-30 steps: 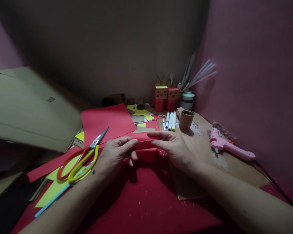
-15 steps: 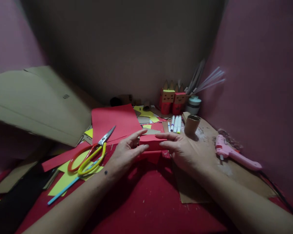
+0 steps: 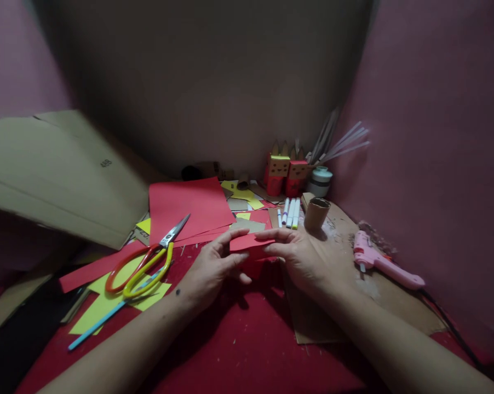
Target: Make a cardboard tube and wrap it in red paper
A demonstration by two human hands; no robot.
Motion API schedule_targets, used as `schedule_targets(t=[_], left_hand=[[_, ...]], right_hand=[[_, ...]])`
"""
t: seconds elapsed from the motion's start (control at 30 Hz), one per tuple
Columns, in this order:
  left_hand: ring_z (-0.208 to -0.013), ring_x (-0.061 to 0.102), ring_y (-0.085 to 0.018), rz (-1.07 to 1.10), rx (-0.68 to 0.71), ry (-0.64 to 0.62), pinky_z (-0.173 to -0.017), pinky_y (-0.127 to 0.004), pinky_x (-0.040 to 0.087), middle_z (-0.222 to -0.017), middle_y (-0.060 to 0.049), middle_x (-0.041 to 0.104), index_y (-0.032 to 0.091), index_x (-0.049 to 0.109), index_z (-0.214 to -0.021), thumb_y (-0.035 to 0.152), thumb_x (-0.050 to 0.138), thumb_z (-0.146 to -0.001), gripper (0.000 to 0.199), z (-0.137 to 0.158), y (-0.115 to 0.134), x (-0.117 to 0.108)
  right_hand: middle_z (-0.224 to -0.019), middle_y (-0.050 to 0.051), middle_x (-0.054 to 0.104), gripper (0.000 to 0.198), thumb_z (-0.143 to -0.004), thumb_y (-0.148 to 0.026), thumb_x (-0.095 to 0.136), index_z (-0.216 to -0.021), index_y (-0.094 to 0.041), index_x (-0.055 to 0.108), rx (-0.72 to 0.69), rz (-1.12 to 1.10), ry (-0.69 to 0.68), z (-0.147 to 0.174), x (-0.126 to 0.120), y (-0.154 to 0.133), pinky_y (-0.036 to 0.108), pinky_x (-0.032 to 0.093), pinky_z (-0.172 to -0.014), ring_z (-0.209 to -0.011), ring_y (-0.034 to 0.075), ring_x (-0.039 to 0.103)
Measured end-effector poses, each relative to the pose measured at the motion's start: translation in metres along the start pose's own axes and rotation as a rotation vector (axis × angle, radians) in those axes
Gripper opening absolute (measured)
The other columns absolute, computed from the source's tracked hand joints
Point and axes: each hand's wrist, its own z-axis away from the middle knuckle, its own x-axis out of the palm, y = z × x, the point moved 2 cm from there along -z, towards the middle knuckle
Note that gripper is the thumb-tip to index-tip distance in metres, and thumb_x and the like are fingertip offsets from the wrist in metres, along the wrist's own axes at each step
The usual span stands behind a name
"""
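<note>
A folded piece of red paper [image 3: 249,244] is held between both hands above the red tabletop [image 3: 247,339]. My left hand [image 3: 216,265] pinches its left end, thumb in front and fingers along the top edge. On the right end, my right hand [image 3: 298,254] grips with thumb and index finger. Left of my left hand lies a pair of scissors [image 3: 148,262] with red and yellow handles, its blades pointing away. Under it are yellow paper scraps [image 3: 119,284] and a light-blue pencil-like stick [image 3: 97,324].
Red sheets [image 3: 185,205] lie behind the scissors. Several markers [image 3: 290,212], a cardboard tube [image 3: 316,214] and a pink glue gun [image 3: 380,260] are on the right. Two decorated tube figures [image 3: 288,172] and a lidded jar [image 3: 320,180] stand at the back. A cardboard panel [image 3: 62,175] leans left.
The red paper is tilted flatter, and its lower flap is now less visible. My left fingers have shifted under and around its left end. The whole view has moved slightly.
</note>
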Motion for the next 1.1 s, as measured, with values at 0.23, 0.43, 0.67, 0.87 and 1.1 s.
schedule_targets(t=[0.23, 0.43, 0.67, 0.87, 1.1], left_hand=[[-0.067, 0.069, -0.016, 0.029, 0.019, 0.006, -0.065, -0.028, 0.055, -0.108, -0.012, 0.069, 0.021, 0.054, -0.122, 0.025, 0.067, -0.079, 0.045, -0.002, -0.006, 0.001], [-0.082, 0.069, -0.022, 0.053, -0.007, 0.008, -0.064, -0.029, 0.056, -0.119, -0.015, 0.064, 0.018, 0.057, -0.121, 0.023, 0.067, -0.079, 0.044, -0.001, -0.007, 0.006], [-0.065, 0.069, -0.016, 0.085, -0.067, -0.021, -0.059, -0.026, 0.054, -0.113, -0.016, 0.067, 0.017, 0.057, -0.122, 0.019, 0.066, -0.079, 0.044, 0.001, -0.006, 0.011], [-0.077, 0.070, -0.021, 0.078, -0.041, -0.050, -0.061, -0.024, 0.054, -0.108, -0.017, 0.069, 0.014, 0.060, -0.120, 0.019, 0.067, -0.078, 0.042, 0.002, -0.005, 0.009], [-0.084, 0.071, -0.028, 0.075, -0.118, 0.005, -0.059, -0.028, 0.057, -0.114, -0.021, 0.066, 0.014, 0.053, -0.128, 0.018, 0.067, -0.077, 0.053, -0.001, -0.003, -0.002]], right_hand=[[-0.065, 0.002, 0.067, 0.026, -0.069, -0.016, 0.064, -0.093, -0.020, 0.072, -0.045, 0.069, -0.008, -0.003, -0.003, 0.002, 0.029, 0.047, -0.061, -0.057, 0.014, 0.058], [-0.070, 0.004, 0.067, 0.012, -0.074, -0.026, 0.063, -0.075, -0.016, 0.069, -0.060, 0.157, 0.111, 0.003, 0.009, -0.015, 0.028, 0.045, -0.064, -0.064, 0.015, 0.059], [-0.063, 0.003, 0.062, 0.018, -0.077, -0.029, 0.058, -0.073, -0.014, 0.067, -0.078, 0.248, 0.188, 0.003, 0.008, -0.010, 0.025, 0.037, -0.051, -0.055, 0.012, 0.050], [-0.058, 0.001, 0.059, 0.017, -0.075, -0.026, 0.060, -0.063, -0.014, 0.064, -0.027, 0.374, 0.205, 0.001, 0.009, -0.016, 0.023, 0.034, -0.048, -0.051, 0.010, 0.047], [-0.078, 0.006, 0.067, 0.028, -0.075, -0.027, 0.057, -0.098, -0.015, 0.067, -0.286, 0.680, 0.255, 0.003, -0.046, -0.027, 0.030, 0.046, -0.060, -0.066, 0.016, 0.059]])
